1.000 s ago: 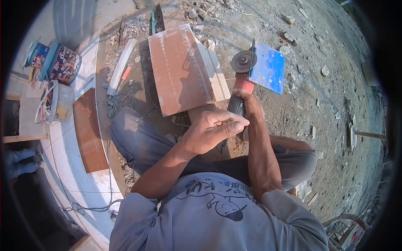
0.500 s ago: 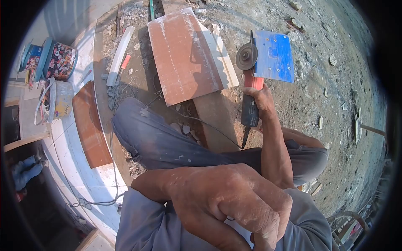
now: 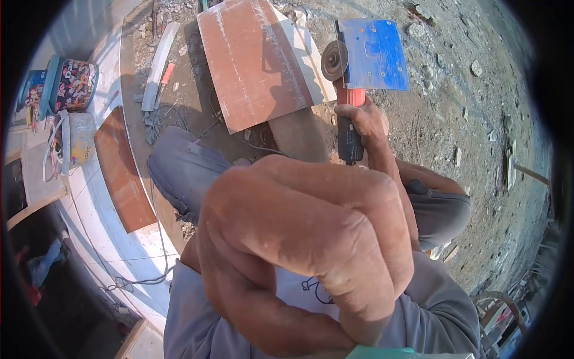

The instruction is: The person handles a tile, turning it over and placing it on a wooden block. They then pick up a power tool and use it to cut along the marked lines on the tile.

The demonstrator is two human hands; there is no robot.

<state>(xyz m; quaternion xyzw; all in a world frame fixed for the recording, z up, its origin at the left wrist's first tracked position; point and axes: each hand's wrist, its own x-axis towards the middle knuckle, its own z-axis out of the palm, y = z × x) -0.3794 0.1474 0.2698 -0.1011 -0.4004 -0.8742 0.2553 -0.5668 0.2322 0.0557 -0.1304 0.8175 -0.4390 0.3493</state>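
Observation:
In the head view, my right hand (image 3: 366,122) is wrapped round the red and black body of an angle grinder (image 3: 350,139). Its disc (image 3: 334,60) faces up beside a blue plate (image 3: 376,55) with screws along its edges. Large and close to the camera, my left hand (image 3: 305,227) is curled, thumb and fingers pinched together. Its fingertips meet the edge of a pale green thing (image 3: 382,352) at the bottom of the view, mostly cut off; I cannot tell its kind. A brown tile (image 3: 257,66) lies in front of my knees on a white-edged piece.
Left of my leg, another brown tile (image 3: 124,173) rests on a white ledge. Buckets (image 3: 75,87) and a tub (image 3: 81,140) stand at the far left. A cable (image 3: 140,286) loops over the ledge. Rubble (image 3: 417,30) is scattered on the dirt ground.
My left hand has risen closer to the camera, and the pale green edge has appeared at its fingertips. The grinder stays in my right hand; the whole scene has shifted slightly up and left.

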